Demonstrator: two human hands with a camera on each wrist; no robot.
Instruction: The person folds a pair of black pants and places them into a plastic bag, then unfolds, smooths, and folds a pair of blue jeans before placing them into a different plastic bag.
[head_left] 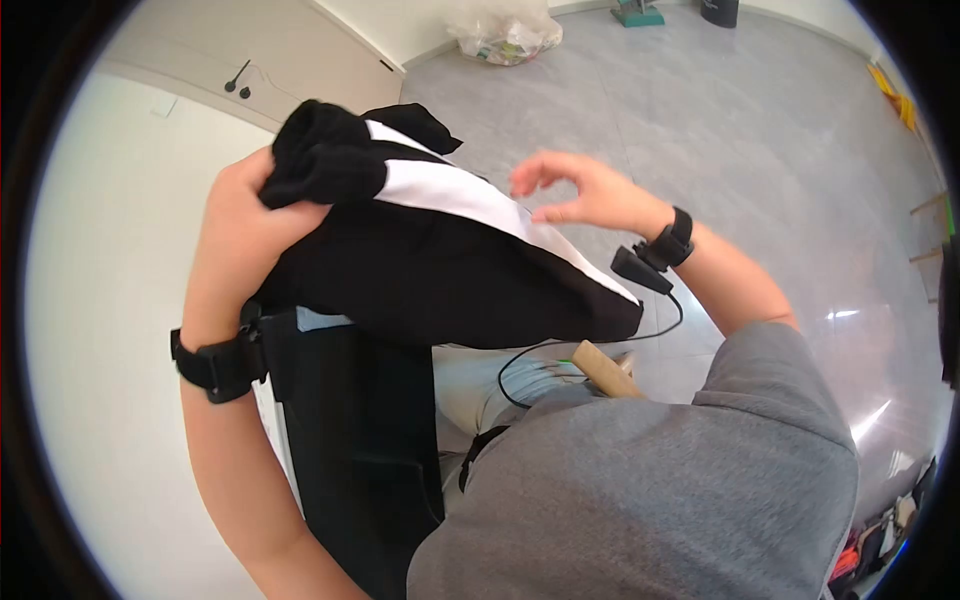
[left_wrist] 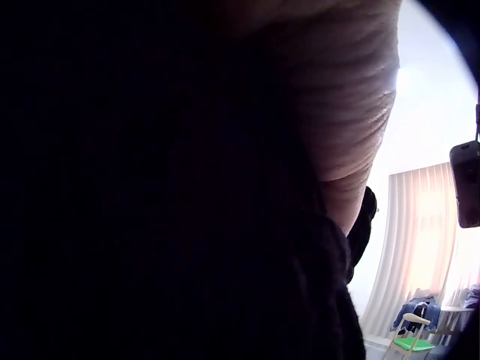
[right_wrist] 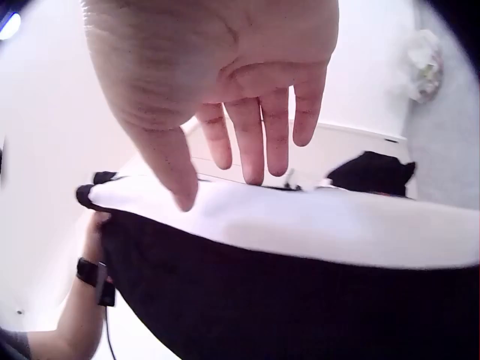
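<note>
A black garment with a broad white stripe (head_left: 420, 270) hangs folded in front of the person, its kind not clear from the folds. The left hand (head_left: 240, 225) grips its bunched upper end, thumb over the cloth; dark fabric fills most of the left wrist view. Beside the stripe, the right hand (head_left: 590, 195) hovers with fingers loosely bent and nothing between them. In the right wrist view that hand (right_wrist: 232, 90) has its fingers spread, and the thumb tip overlaps the white stripe (right_wrist: 300, 217). Another black flap (head_left: 415, 125) sticks out behind the bunched end.
Below the left forearm lies a black surface (head_left: 360, 420) next to a white one (head_left: 110, 330). A wooden piece (head_left: 605, 370) shows by the person's lap. A clear plastic bag (head_left: 505, 35) sits on the grey floor (head_left: 760, 130) near the wall. A cable (head_left: 510, 370) trails from the right wrist camera.
</note>
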